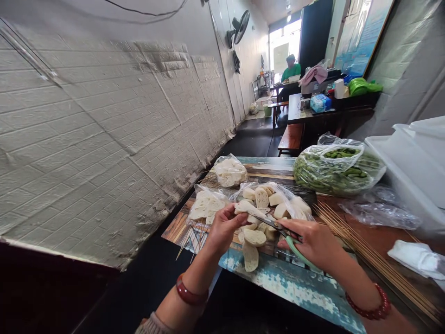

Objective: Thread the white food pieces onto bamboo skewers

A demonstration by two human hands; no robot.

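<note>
My left hand [225, 226] pinches a pale, spongy slice [245, 207] that looks like bread or wheat gluten. In my right hand [313, 236] is a pair of scissors [296, 253] with light green handles. Their dark blades reach to the slice, close to my left fingertips. Whether they have cut into it I cannot tell. Below, more slices [255, 237] lie in a loose heap, one hanging toward the table's near edge. Behind my hands a clear plastic bag [287, 197] holds thick pale pieces. Two more bags of slices [205, 206] stand to the left.
Long bamboo skewers [375, 260] lie on the right, thinner ones [194, 241] at the left. A bag of green peppers [339, 169], a white plastic tub [399, 162] and a white cloth [417, 257] are at right. A person in green [291, 70] sits far back.
</note>
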